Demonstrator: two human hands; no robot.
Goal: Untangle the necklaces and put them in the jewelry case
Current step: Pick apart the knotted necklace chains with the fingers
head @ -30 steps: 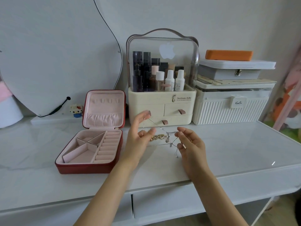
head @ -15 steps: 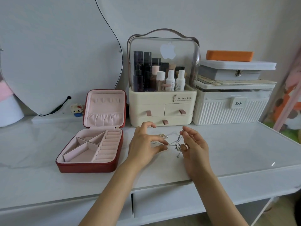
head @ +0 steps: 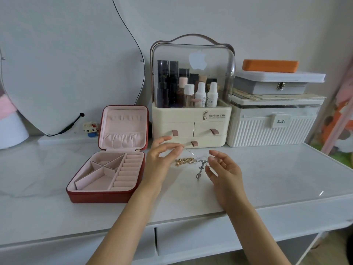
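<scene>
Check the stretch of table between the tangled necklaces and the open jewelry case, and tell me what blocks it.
Only the left hand lies between the necklaces and the jewelry case. It pinches a thin chain of the tangle. The case's lid stands open, and its compartments look unfilled.

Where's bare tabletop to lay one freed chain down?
Bare top right of the right hand, before the white ribbed box; also the front strip before the jewelry case. Crowded between the hands, around the tangled necklaces.
</scene>
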